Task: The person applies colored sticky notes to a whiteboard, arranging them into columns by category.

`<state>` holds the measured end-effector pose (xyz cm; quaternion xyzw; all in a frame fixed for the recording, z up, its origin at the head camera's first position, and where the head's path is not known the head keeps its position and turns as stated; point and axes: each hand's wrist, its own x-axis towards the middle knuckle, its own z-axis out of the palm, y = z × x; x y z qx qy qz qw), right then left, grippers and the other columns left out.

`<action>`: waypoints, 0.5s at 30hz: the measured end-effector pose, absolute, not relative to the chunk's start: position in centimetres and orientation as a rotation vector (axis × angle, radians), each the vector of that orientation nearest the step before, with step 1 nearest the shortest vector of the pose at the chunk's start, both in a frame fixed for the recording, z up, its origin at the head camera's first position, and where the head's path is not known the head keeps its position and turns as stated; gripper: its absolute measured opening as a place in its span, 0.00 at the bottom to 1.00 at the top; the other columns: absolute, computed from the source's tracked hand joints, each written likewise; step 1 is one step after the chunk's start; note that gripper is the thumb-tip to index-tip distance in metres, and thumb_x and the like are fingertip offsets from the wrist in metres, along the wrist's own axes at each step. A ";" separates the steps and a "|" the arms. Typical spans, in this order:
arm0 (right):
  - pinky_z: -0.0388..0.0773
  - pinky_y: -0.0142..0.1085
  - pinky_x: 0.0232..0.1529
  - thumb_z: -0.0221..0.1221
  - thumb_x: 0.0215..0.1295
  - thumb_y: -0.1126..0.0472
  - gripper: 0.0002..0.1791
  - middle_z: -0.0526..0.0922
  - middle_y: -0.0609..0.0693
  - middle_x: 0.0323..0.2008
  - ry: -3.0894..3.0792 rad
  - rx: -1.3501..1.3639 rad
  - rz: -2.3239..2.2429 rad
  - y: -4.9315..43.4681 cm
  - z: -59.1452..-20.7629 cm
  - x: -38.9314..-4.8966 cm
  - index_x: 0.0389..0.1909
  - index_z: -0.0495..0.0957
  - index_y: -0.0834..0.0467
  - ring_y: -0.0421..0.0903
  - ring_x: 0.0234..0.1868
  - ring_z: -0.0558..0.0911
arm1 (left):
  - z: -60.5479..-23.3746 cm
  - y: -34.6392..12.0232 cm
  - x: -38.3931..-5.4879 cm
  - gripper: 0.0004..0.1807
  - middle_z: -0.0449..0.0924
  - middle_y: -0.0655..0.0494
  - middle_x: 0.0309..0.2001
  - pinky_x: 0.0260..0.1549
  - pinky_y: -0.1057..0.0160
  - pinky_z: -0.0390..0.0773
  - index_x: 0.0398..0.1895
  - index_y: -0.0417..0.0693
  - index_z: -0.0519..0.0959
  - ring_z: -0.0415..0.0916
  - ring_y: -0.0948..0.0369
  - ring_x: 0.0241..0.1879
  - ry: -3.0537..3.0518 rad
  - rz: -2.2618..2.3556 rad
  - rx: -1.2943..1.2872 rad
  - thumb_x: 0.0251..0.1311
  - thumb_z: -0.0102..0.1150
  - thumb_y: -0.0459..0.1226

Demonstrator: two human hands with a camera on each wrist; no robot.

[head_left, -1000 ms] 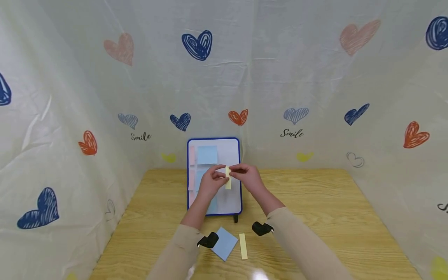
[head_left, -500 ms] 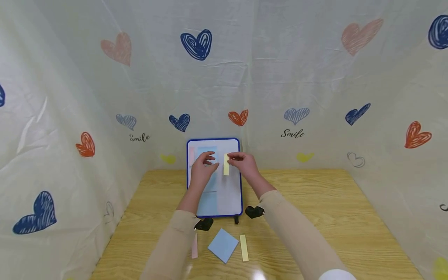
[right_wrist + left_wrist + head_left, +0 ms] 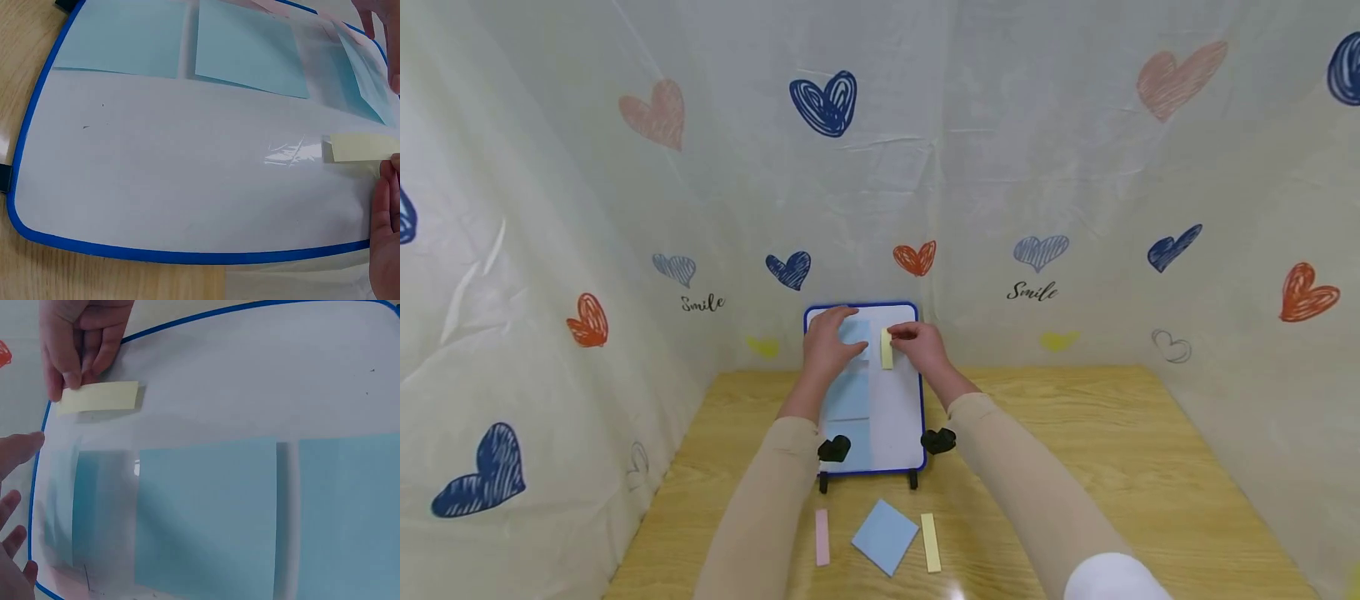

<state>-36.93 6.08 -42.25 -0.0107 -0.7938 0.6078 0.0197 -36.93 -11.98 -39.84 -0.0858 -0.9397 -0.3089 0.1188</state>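
My right hand (image 3: 921, 346) pinches the upper end of a narrow yellow sticky note (image 3: 887, 350) at the upper right of a blue-rimmed whiteboard (image 3: 897, 417). The strip lies close over the board's white face in the left wrist view. My left hand (image 3: 826, 346) is at the board's upper left with fingers spread and nothing in them, beside the top light-blue sticky note. Blue sticky notes (image 3: 206, 512) run in a column down the board; the top one curls away from the surface. Pink sticky notes (image 3: 65, 581) beside them are mostly hidden by my left hand and arm.
On the wooden table (image 3: 1075, 467) before the board lie a pink strip pad (image 3: 822, 537), a square blue pad (image 3: 885, 537) and a yellow strip pad (image 3: 930, 542). The board stands on black feet (image 3: 913, 479). A heart-patterned curtain (image 3: 970, 192) hangs behind.
My left hand has let go of the yellow sticky note and moved up and left to the top blue note. My right hand has carried the yellow sticky note up the board.
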 end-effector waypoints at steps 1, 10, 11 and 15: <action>0.79 0.38 0.50 0.62 0.65 0.67 0.10 0.82 0.52 0.47 -2.470 -0.037 1.879 6.1 -42.3 -37.0 0.46 0.84 0.58 0.50 0.49 0.79 | -39.9 -11.8 -37.1 0.34 0.66 0.53 0.68 0.67 0.47 0.56 0.65 0.55 0.72 0.55 0.51 0.69 -2.762 -0.855 -0.258 0.54 0.72 0.45; 0.79 0.39 0.49 0.62 0.65 0.67 0.11 0.82 0.52 0.47 -2.527 0.029 1.765 5.9 -42.3 -38.2 0.47 0.84 0.58 0.50 0.48 0.79 | -40.8 -10.8 -38.1 0.39 0.59 0.56 0.72 0.67 0.36 0.41 0.67 0.58 0.69 0.47 0.50 0.72 -2.792 -0.737 -0.185 0.50 0.73 0.49; 0.79 0.39 0.49 0.62 0.65 0.67 0.11 0.82 0.52 0.47 -2.533 0.036 1.751 5.9 -42.2 -38.3 0.47 0.84 0.58 0.50 0.48 0.79 | -40.9 -10.7 -38.2 0.40 0.57 0.56 0.73 0.66 0.35 0.40 0.68 0.58 0.69 0.45 0.49 0.72 -2.791 -0.737 -0.172 0.50 0.73 0.50; 0.79 0.40 0.49 0.62 0.65 0.67 0.11 0.82 0.52 0.48 -2.565 0.059 1.698 5.9 -41.9 -38.8 0.48 0.83 0.59 0.50 0.49 0.79 | -40.8 -10.2 -38.6 0.42 0.55 0.57 0.74 0.64 0.30 0.38 0.69 0.59 0.68 0.40 0.48 0.74 -2.790 -0.712 -0.147 0.49 0.74 0.51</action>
